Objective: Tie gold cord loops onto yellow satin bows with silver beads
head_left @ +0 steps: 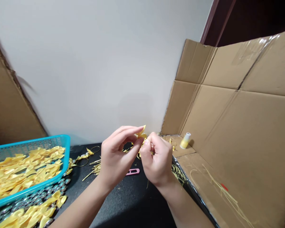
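My left hand (120, 152) pinches a small yellow ribbon bow (141, 131) between thumb and fingers, above the black table (130, 202). Close beside it, my right hand (158, 158) is closed, its thumb pressed on the curled forefinger at the bow's edge. What lies inside those right fingers is hidden. Beneath and between the hands lies a pink-handled tool (133, 171), partly covered by my left hand. Gold twist ties (95, 168) are bunched on the table just left of my left wrist.
A blue plastic basket (66, 155) full of yellow bows stands at left. Silvery beads (35, 199) and more bows (30, 215) lie before it. Cardboard (247, 133) walls the right side, with a thread spool (185, 141) and loose yellow cords (228, 196) there. A pale wall (109, 63) rises behind.
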Demonstrator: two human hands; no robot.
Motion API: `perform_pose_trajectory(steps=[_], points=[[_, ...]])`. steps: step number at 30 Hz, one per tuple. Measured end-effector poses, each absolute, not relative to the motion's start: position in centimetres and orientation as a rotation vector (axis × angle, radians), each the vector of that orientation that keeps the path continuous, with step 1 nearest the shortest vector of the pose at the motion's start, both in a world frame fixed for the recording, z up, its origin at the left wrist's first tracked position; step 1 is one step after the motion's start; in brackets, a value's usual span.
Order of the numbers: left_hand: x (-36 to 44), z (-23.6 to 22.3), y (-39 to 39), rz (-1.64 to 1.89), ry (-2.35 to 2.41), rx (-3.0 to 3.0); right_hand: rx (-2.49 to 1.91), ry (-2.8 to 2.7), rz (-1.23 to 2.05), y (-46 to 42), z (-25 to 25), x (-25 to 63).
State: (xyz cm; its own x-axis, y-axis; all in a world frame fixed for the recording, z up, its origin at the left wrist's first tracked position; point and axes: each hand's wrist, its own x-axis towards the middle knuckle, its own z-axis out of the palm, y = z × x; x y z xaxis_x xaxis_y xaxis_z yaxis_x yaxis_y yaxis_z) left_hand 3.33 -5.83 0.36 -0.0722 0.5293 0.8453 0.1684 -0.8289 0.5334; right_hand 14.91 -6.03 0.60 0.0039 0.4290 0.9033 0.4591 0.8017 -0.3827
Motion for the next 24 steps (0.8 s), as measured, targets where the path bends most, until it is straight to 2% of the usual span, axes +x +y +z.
perform_pose_trajectory(steps=[24], points=[[3.3, 0.38, -5.86, 1.99, 0.782, 1.962, -0.734, -1.606, -0.037, -6.12, 0.71, 14.85]])
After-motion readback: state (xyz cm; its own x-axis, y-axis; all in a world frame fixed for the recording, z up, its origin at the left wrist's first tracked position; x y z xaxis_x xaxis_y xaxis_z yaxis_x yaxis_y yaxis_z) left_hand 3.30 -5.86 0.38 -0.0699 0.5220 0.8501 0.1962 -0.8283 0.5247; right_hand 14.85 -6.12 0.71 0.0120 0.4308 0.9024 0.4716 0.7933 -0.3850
